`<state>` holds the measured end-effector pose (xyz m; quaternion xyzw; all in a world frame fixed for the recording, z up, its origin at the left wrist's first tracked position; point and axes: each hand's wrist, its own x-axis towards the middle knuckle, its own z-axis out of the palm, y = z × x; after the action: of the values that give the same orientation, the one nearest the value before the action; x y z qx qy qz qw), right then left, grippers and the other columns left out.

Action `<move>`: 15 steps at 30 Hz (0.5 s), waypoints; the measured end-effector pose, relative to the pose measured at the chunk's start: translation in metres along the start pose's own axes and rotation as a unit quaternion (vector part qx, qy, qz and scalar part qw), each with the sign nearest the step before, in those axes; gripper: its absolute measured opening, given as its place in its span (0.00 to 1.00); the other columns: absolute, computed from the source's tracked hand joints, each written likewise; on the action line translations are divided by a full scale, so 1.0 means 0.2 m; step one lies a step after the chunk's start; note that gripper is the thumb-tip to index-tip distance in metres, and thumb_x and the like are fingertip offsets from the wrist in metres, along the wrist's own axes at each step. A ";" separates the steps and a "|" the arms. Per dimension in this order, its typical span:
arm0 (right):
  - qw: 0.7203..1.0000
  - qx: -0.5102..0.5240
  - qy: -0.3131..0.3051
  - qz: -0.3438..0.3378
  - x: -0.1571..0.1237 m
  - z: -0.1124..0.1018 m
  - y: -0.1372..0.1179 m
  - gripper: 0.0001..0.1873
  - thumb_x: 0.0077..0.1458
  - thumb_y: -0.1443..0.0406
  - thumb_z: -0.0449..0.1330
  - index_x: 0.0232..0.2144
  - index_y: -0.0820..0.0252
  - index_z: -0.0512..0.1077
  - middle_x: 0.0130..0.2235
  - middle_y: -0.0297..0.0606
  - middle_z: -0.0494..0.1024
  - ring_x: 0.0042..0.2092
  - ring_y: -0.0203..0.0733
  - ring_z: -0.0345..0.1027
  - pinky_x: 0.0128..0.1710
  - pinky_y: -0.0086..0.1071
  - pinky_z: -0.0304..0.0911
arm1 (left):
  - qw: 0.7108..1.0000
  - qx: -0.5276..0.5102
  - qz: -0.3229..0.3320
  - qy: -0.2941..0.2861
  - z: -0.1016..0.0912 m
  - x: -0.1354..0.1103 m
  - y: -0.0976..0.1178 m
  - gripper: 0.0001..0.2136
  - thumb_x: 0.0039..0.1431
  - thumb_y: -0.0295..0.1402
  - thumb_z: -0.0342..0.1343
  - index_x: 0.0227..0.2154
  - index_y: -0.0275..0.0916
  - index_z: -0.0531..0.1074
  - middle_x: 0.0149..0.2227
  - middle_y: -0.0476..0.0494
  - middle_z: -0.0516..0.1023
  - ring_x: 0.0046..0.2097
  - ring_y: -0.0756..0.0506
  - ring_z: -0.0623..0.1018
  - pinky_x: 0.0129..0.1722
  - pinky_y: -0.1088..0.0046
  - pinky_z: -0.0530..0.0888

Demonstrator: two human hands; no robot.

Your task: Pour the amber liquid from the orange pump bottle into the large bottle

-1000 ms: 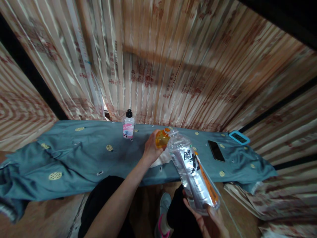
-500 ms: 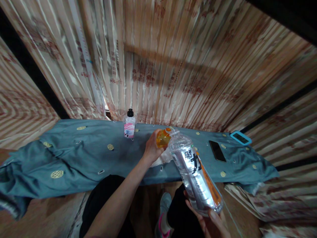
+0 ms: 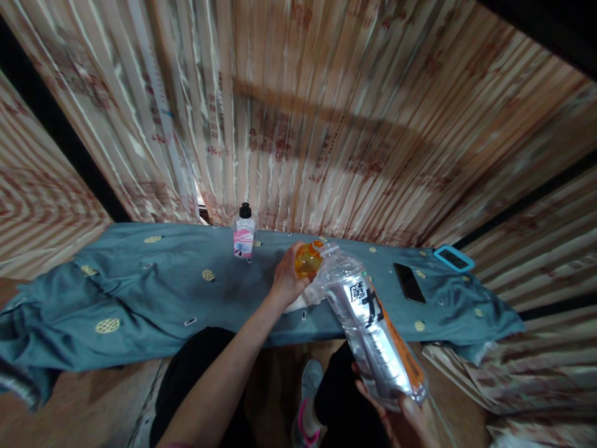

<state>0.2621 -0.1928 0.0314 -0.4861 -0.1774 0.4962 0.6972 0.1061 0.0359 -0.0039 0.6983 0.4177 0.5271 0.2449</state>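
My left hand (image 3: 288, 277) is wrapped round a small orange see-through container (image 3: 308, 260), held above the cloth-covered surface. My right hand (image 3: 403, 415) grips the base of a large clear plastic bottle (image 3: 373, 326) with a silver and orange label. The bottle is tilted, its neck pointing up and left to the mouth of the orange container. The two mouths are close together; I cannot tell whether they touch or whether liquid is flowing. White tissue or cloth (image 3: 305, 300) lies below my left hand, partly hidden.
A clear bottle with a pink label and black cap (image 3: 243, 233) stands left of my hands. To the right lie a dark phone (image 3: 409, 284) and a blue-framed device (image 3: 453, 259). Teal patterned cloth (image 3: 172, 295) covers the narrow surface, with a striped curtain (image 3: 298, 124) behind.
The large bottle and my right hand have shifted slightly right and down. My left hand and the orange container have hardly moved.
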 end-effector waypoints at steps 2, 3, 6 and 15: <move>1.000 0.001 -0.006 0.001 0.00 -0.01 0.00 0.25 0.39 0.55 0.75 0.43 0.47 0.77 0.41 0.38 0.86 0.41 0.55 0.81 0.40 0.40 0.79 | 1.000 0.001 -0.003 -0.001 0.00 0.00 0.00 0.32 0.44 0.25 0.66 0.53 0.45 0.61 0.48 0.43 0.77 0.46 0.40 0.80 0.46 0.59 0.79; 1.000 0.002 -0.010 0.001 0.00 -0.01 -0.01 0.25 0.40 0.55 0.75 0.42 0.47 0.78 0.41 0.38 0.86 0.41 0.55 0.81 0.40 0.40 0.79 | 1.000 0.001 -0.002 0.001 0.01 0.00 -0.01 0.33 0.44 0.25 0.66 0.54 0.45 0.61 0.48 0.44 0.77 0.47 0.40 0.80 0.46 0.60 0.79; 1.000 -0.004 -0.015 0.000 0.00 -0.01 -0.02 0.23 0.39 0.55 0.75 0.41 0.48 0.78 0.42 0.38 0.86 0.41 0.54 0.81 0.40 0.39 0.79 | 1.000 0.002 0.007 0.004 0.01 -0.01 -0.01 0.33 0.44 0.25 0.67 0.53 0.45 0.60 0.48 0.44 0.77 0.47 0.41 0.80 0.47 0.59 0.79; 1.000 -0.012 -0.014 -0.006 -0.01 -0.01 -0.03 0.23 0.39 0.55 0.75 0.41 0.49 0.79 0.40 0.39 0.86 0.40 0.53 0.82 0.39 0.38 0.79 | 1.000 -0.002 0.012 -0.003 -0.01 0.00 0.00 0.31 0.45 0.27 0.66 0.52 0.43 0.61 0.49 0.43 0.76 0.48 0.40 0.79 0.48 0.58 0.78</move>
<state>0.2665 -0.1955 0.0361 -0.4860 -0.1959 0.4971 0.6916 0.1049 0.0351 -0.0041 0.7045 0.4076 0.5286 0.2412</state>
